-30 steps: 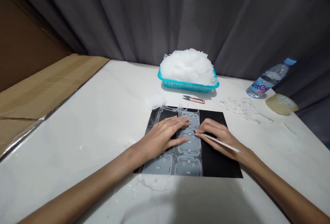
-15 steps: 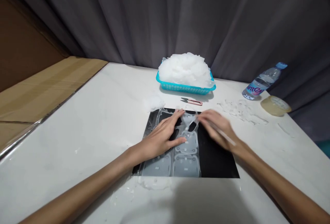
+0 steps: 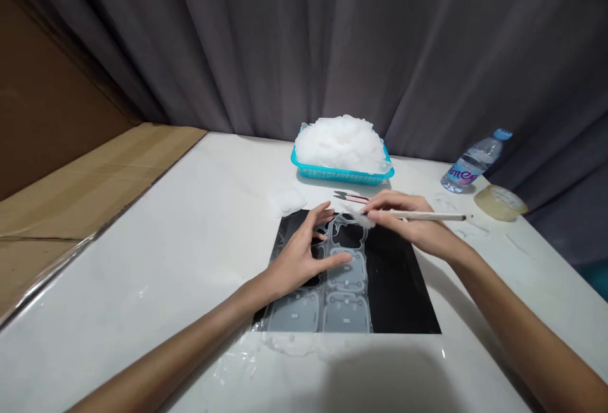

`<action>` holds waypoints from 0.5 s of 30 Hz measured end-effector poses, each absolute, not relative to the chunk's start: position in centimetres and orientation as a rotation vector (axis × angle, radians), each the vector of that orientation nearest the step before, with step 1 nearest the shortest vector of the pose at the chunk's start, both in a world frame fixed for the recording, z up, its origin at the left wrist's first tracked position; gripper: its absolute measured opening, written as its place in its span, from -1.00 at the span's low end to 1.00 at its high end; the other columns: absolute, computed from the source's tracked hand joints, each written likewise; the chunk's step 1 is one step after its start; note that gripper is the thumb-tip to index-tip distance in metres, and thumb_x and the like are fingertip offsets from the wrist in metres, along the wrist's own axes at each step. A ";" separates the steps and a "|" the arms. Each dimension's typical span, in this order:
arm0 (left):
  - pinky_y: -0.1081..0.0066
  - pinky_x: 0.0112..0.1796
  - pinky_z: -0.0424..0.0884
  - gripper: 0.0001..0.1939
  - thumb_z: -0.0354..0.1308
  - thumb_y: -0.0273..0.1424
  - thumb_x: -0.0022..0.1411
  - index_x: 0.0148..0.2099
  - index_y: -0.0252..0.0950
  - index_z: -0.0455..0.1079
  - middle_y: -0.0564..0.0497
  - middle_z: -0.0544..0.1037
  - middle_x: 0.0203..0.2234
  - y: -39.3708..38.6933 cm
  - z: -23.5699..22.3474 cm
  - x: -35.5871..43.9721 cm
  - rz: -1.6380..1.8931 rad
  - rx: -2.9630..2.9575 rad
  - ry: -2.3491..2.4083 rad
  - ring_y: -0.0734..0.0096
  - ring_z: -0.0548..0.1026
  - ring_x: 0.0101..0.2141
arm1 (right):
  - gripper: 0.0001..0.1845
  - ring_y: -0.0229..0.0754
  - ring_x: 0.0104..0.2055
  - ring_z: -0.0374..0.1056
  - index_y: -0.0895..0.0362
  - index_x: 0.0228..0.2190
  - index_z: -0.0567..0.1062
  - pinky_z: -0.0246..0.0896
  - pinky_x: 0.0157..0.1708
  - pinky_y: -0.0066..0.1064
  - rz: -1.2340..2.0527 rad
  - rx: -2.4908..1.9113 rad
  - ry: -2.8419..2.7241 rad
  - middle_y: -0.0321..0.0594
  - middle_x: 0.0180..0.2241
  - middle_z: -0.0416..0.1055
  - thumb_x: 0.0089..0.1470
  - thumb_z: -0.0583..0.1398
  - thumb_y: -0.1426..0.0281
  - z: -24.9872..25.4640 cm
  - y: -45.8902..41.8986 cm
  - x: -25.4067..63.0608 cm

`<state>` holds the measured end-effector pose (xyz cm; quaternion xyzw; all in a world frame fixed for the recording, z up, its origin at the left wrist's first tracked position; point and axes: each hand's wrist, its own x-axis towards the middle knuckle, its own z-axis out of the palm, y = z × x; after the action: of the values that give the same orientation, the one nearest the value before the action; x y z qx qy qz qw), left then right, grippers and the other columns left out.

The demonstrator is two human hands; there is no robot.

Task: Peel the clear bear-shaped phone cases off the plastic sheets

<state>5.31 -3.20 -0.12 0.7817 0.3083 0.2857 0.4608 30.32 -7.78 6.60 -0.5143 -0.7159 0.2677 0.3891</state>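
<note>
The left hand (image 3: 300,256) spread its fingers over the moulded translucent sheet (image 3: 346,313); the right hand's (image 3: 412,223) fingers pinched a slim white tool (image 3: 430,215) beside a translucent piece (image 3: 357,216).

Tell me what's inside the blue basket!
The blue basket holds a heap of white pieces, piled above its rim. They hide the bottom, so I can't see underneath.

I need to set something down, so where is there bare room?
There's bare table between the cardboard and left forearm, and black sheet between the plastic pieces and right forearm. It's crowded around the left hand, right hand and basket, and by the bottle and tape.
</note>
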 end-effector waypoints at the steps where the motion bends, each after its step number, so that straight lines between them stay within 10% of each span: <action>1: 0.08 0.18 0.41 -0.06 0.43 -0.09 0.21 0.49 -0.08 0.07 -0.18 0.40 0.32 -3.2 0.0 5.5 0.746 1.909 0.771 -0.01 0.37 0.30 | -0.84 -0.10 -0.11 0.50 0.05 -0.21 0.66 0.35 -0.05 -0.27 0.761 -1.254 -1.891 -0.22 -0.18 0.60 0.30 0.26 0.29 6.9 -8.0 29.7; 6: 0.18 -0.04 0.48 -0.62 0.33 -0.04 0.30 -0.18 -0.28 0.62 -0.07 0.70 -0.24 -3.3 0.3 6.2 0.724 1.726 0.876 0.09 0.62 -0.16 | -0.75 -0.16 -0.22 0.44 0.00 -0.03 0.64 0.34 -0.18 -0.33 0.773 -1.207 -1.861 -0.24 -0.23 0.55 0.31 0.27 0.24 7.4 -8.4 29.0; 15: 0.32 -0.09 0.47 -0.63 0.36 -0.10 0.27 -0.06 -0.27 0.67 -0.11 0.71 -0.05 -2.6 0.7 6.1 0.796 1.160 0.786 0.18 0.59 -0.06 | -0.75 -0.08 -0.20 0.44 0.06 -0.20 0.58 0.33 -0.12 -0.25 0.410 -1.290 -1.927 -0.17 -0.28 0.50 0.40 0.17 0.20 2.1 -8.2 27.7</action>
<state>6.14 -2.59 0.67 0.5193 0.3518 0.3562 0.6926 27.69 -8.17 2.12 -0.5061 -0.7558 0.1607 0.3831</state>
